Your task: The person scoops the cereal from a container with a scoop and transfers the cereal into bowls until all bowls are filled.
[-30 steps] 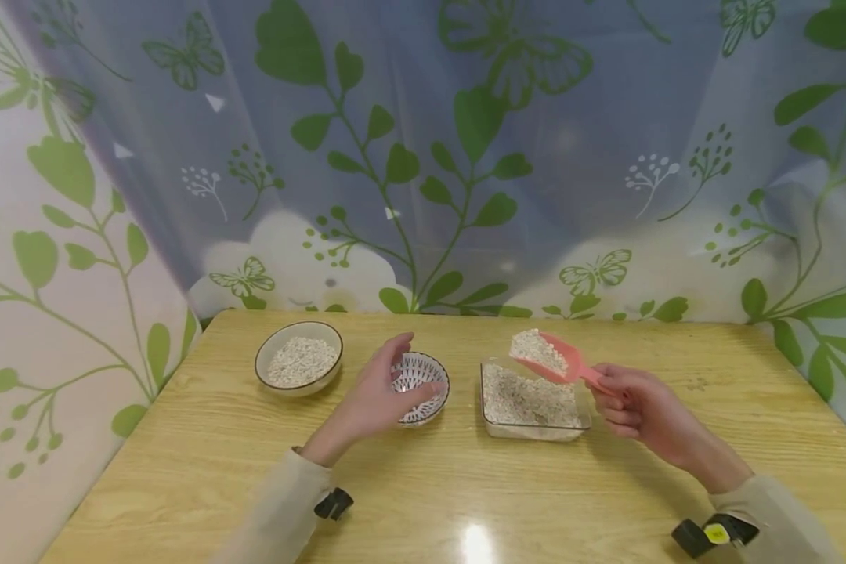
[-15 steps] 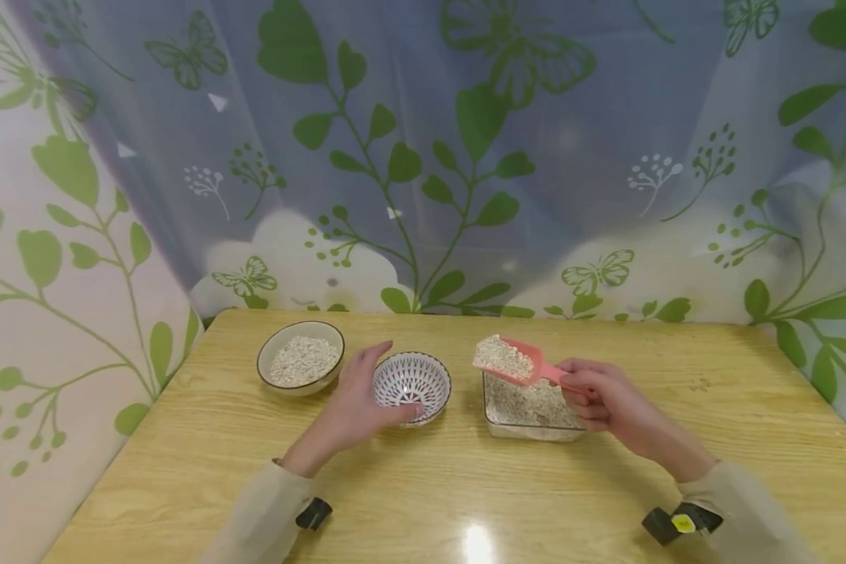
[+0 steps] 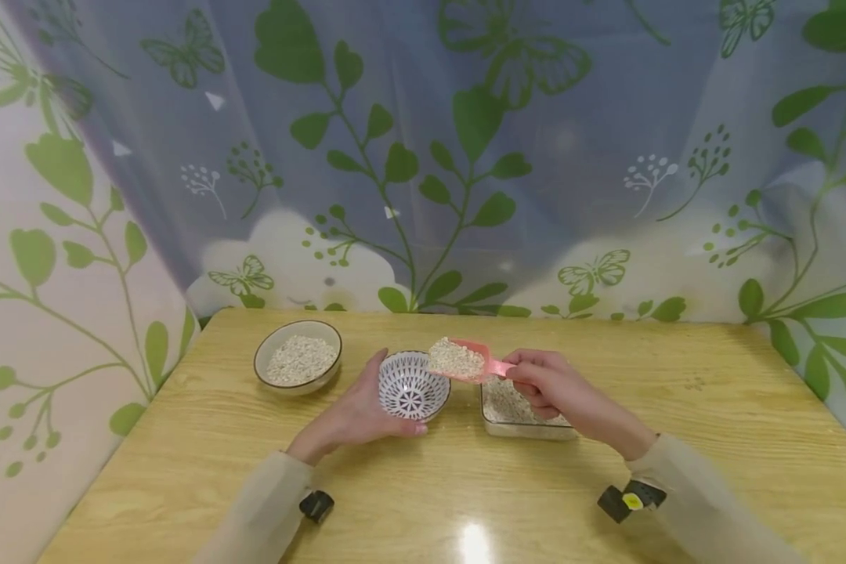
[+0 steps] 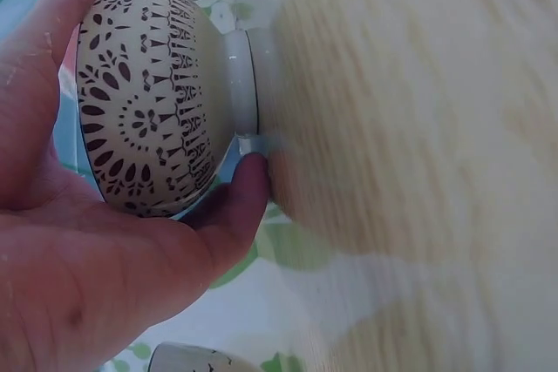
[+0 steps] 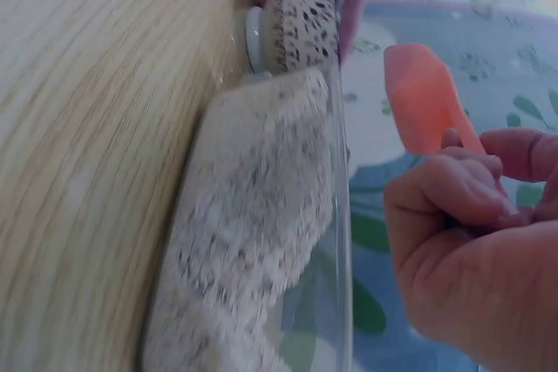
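My left hand [image 3: 356, 411] holds a small white bowl [image 3: 410, 388] with a dark pattern, its thumb at the near side. In the left wrist view, the fingers curve round the bowl's outer wall and one fingertip reaches its foot. The right hand [image 3: 553, 388] grips the handle of a pink scoop [image 3: 489, 366], heaped with pale oat flakes [image 3: 454, 359]. The scoop's tip overlaps the bowl's right rim in the head view. From the right wrist view, the scoop [image 5: 423, 102] shows its underside, above the level of a clear container.
A clear rectangular container [image 3: 529, 430] of flakes stands on the wooden table [image 3: 409, 501] under the right hand. To the left sits a cream bowl [image 3: 273, 348] with a dark rim, also holding flakes. A leaf-printed curtain [image 3: 423, 157] hangs behind the table.
My right hand has carried the loaded scoop leftward from over the container to the patterned bowl's rim. The left hand has closed in round that bowl, which now tilts slightly.
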Motion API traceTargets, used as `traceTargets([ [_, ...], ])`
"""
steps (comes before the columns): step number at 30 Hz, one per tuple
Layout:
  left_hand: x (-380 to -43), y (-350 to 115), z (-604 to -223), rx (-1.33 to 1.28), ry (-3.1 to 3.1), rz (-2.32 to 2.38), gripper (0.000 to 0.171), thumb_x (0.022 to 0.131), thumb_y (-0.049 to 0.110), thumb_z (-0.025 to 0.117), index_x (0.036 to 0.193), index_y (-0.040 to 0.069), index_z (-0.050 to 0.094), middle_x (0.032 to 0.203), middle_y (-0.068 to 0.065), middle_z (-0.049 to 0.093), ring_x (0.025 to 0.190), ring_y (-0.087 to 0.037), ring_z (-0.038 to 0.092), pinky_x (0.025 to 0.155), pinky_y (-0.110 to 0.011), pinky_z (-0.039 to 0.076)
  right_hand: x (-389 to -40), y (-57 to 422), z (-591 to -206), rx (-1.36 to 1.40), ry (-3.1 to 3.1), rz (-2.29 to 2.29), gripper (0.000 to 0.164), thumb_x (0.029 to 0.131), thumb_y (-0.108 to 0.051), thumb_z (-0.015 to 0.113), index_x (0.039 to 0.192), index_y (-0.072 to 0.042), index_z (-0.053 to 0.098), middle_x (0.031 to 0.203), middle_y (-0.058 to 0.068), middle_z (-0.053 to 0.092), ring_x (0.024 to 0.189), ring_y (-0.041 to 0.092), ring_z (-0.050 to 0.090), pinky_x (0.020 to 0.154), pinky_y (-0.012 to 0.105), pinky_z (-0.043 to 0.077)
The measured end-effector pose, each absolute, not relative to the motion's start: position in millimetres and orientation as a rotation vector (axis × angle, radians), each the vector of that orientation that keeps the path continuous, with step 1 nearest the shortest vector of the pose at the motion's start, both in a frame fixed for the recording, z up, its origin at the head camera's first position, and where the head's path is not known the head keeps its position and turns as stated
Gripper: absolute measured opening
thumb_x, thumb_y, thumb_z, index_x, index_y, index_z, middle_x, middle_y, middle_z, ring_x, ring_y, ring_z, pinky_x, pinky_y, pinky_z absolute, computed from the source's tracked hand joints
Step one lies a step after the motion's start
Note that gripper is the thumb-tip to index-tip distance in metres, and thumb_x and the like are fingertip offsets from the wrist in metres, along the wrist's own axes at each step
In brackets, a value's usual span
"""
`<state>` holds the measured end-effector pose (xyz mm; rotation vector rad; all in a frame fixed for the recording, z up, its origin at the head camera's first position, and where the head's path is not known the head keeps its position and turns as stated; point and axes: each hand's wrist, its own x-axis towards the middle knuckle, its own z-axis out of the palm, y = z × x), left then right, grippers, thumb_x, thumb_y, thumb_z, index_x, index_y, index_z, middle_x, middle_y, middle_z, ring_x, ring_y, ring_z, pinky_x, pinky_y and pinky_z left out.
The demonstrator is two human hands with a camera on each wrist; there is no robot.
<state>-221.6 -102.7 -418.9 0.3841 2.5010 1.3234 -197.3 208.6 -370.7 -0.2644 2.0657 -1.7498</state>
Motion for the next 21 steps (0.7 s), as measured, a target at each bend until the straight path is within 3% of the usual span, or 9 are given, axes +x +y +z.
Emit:
traceTargets([
  [7, -224.9, -102.3, -420.0, 0.421, 2.5, 1.336, 0.139, 0.062, 0.038, 0.097, 0.164, 0.007, 0.008, 0.153, -0.022, 0.044, 0.139, -0.039, 0.047, 0.119, -0.061, 0.035, -200.8, 174.9, -367.5, -0.355, 2.427, -1.435, 0.023, 0.103, -0.016, 0.047, 0.112, -0.001, 0.063, 0.064, -0.003, 0.039, 0.05, 0.01, 0.025, 0.046, 0.023, 0.025],
  [13, -224.6, -102.8, -419.1, 0.429, 2.488, 1.338, 0.14, 0.063, 0.04, 0.097, 0.164, 0.005, 0.007, 0.16, -0.021, 0.037, 0.147, -0.039, 0.04, 0.123, -0.06, 0.029, -194.2, 152.0, -369.5, -0.82, 2.959, -0.833, 0.016, 0.099, -0.013, 0.052, 0.106, -0.006, 0.065, 0.065, -0.006, 0.048, 0.053, 0.007, 0.035, 0.049, 0.021, 0.032],
  [17, -224.2, -102.1, -419.2, 0.424, 2.48, 1.346, 0.139, 0.063, 0.039, 0.097, 0.164, 0.004, 0.008, 0.158, -0.021, 0.039, 0.145, -0.037, 0.042, 0.122, -0.06, 0.031, -188.3, 145.0, -376.2, -1.173, 3.273, -0.215, 0.007, 0.095, -0.015, 0.06, 0.095, -0.008, 0.06, 0.071, -0.004, 0.051, 0.052, 0.005, 0.033, 0.044, 0.018, 0.026],
  [21, -223.5, -101.3, -420.7, 0.424, 2.477, 1.344, 0.138, 0.064, 0.039, 0.096, 0.164, 0.004, 0.008, 0.157, -0.022, 0.04, 0.143, -0.037, 0.044, 0.121, -0.06, 0.033, -184.9, 144.3, -382.5, -1.292, 3.382, 0.16, 0.014, 0.092, -0.018, 0.066, 0.091, -0.01, 0.054, 0.069, -0.002, 0.045, 0.048, 0.005, 0.028, 0.041, 0.018, 0.015],
])
